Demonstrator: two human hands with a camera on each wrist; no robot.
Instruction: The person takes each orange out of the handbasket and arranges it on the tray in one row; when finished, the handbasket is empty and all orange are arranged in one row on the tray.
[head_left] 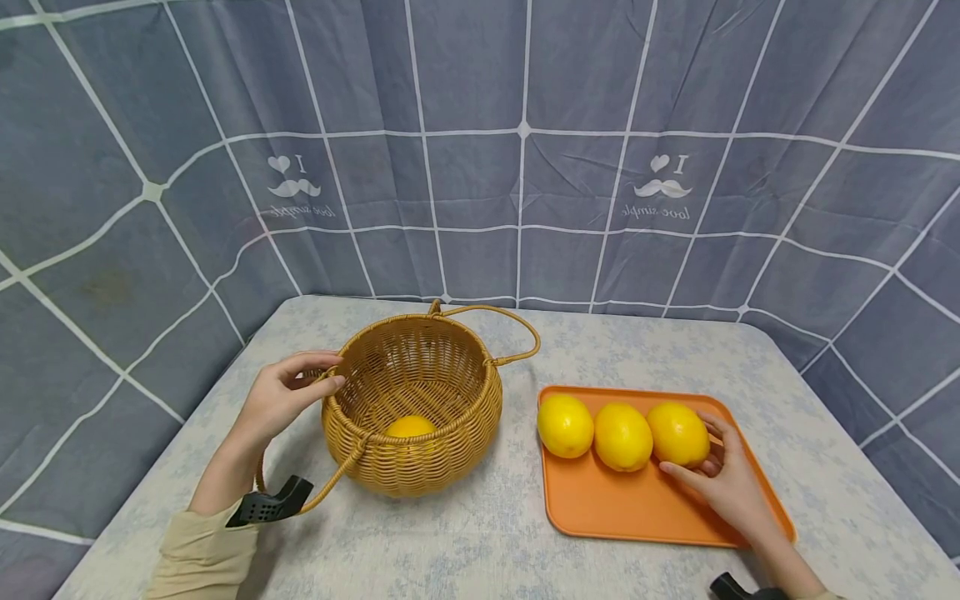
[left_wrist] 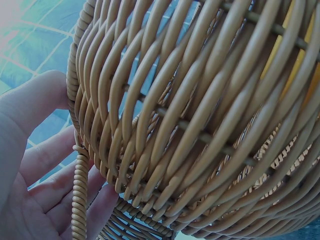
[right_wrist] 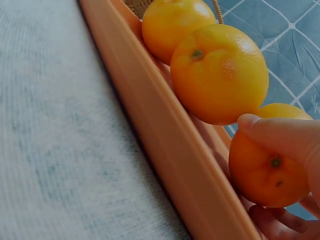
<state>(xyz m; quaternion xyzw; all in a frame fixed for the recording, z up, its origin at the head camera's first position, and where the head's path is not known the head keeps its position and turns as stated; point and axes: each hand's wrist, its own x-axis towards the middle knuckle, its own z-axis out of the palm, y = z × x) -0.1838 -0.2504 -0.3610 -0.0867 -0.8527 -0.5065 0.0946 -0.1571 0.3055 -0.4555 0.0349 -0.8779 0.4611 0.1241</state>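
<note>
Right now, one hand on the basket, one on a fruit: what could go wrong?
1. The right hand holds the rightmost yellow fruit close beside the middle fruit; lifting could nudge that one and set it rolling on the tray.
2. The far handle juts out toward the tray side, so it might snag a passing hand.
3. The left hand grips the rim of the basket; a pull there could tip it.

The head view looks forward and down. Close up, the left-wrist view faces the basket (head_left: 453,454), the right-wrist the fruit (head_left: 675,433); head shares both.
</note>
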